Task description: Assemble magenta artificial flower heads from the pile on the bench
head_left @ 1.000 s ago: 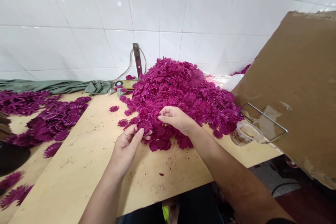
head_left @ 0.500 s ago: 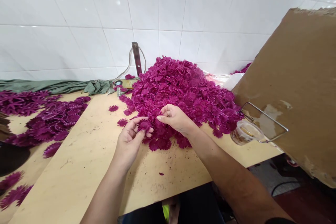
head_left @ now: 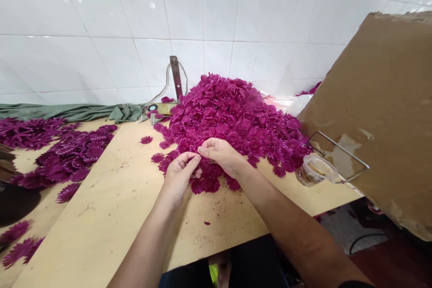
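A large heap of purple fabric flowers (head_left: 232, 108) rises on the pale wooden board, reaching behind and below my hands. Just in front of it, my left hand (head_left: 181, 174) is closed, thumb pressed against its fingers. My right hand (head_left: 222, 155) is also closed in a pinch, its fingertips almost touching the left thumb. Whatever lies between the fingertips is too small or too hidden by the fingers and the purple behind to make out. A single flower (head_left: 146, 139) lies on the board left of the heap.
More purple flowers (head_left: 77, 153) are piled at the left. A green cloth (head_left: 67, 111) runs along the tiled wall. To the right, a plastic cup (head_left: 315, 171) sits in a wire holder (head_left: 354, 159) against a large cardboard box (head_left: 381, 99). The board's front edge is close below.
My left hand has moved right and slightly up to meet the right hand. The purple flower that showed in its fingers is now out of sight. My right hand has shifted slightly left.
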Demonstrator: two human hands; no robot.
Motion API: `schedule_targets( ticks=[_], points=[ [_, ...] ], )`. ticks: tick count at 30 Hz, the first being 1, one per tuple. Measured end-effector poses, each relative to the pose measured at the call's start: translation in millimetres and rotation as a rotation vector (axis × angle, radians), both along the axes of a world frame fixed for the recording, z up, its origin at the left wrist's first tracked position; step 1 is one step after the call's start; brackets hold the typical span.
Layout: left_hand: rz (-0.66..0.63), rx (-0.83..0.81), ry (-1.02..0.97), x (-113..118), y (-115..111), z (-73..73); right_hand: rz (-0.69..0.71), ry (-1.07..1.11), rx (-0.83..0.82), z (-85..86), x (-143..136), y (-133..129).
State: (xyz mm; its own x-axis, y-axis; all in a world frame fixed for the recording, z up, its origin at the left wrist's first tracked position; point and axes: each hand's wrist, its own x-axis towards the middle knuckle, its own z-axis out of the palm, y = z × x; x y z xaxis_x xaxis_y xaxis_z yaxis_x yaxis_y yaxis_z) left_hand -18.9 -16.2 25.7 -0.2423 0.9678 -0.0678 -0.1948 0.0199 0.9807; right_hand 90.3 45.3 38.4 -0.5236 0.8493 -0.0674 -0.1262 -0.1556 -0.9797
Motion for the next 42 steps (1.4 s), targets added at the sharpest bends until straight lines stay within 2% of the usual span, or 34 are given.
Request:
schedule_targets(
  ticks=[2,4,6,9,12,17,19,23,28,32,34,36,39,42],
  points=[
    [0.075,0.024,0.022,-7,2,-2.7,-0.010,0.035,-0.014,2.3,5,3],
    [0.165,0.046,0.033,-15,2,-4.3,-0.090,0.084,-0.014,6.3,13,7],
    [0.194,0.055,0.050,-19,1,-2.9,-0.156,0.095,0.012,9.8,20,9],
    [0.088,0.060,0.127,-14,-2,3.7,-0.106,0.008,0.061,10.1,21,7],
    [0.013,0.073,0.214,-3,-2,9.0,-0.047,-0.018,0.042,5.6,13,1],
    [-0.030,0.052,0.315,0,-1,9.2,-0.016,0.013,-0.011,2.4,8,-3],
    [0.001,0.053,0.313,-4,-2,9.0,-0.025,0.020,-0.009,3.1,10,-1],
    [0.082,0.045,0.272,-8,1,9.2,-0.138,0.074,-0.036,3.4,11,4],
    [0.076,0.067,0.287,-11,7,7.6,-0.207,0.094,-0.070,10.1,14,7],
    [0.255,0.043,0.268,-32,9,4.2,-0.345,0.108,-0.116,22.0,38,17],
    [0.306,0.018,0.256,-41,10,4.2,-0.440,0.121,-0.061,23.9,51,27],
    [0.255,0.002,0.255,-43,12,6.3,-0.478,0.020,0.037,21.8,57,37],
    [0.149,-0.018,0.232,-36,19,11.6,-0.501,-0.304,0.288,16.3,53,46],
    [0.133,-0.009,0.186,-29,25,14.2,-0.516,-0.643,0.608,14.0,45,44]
  ],
)
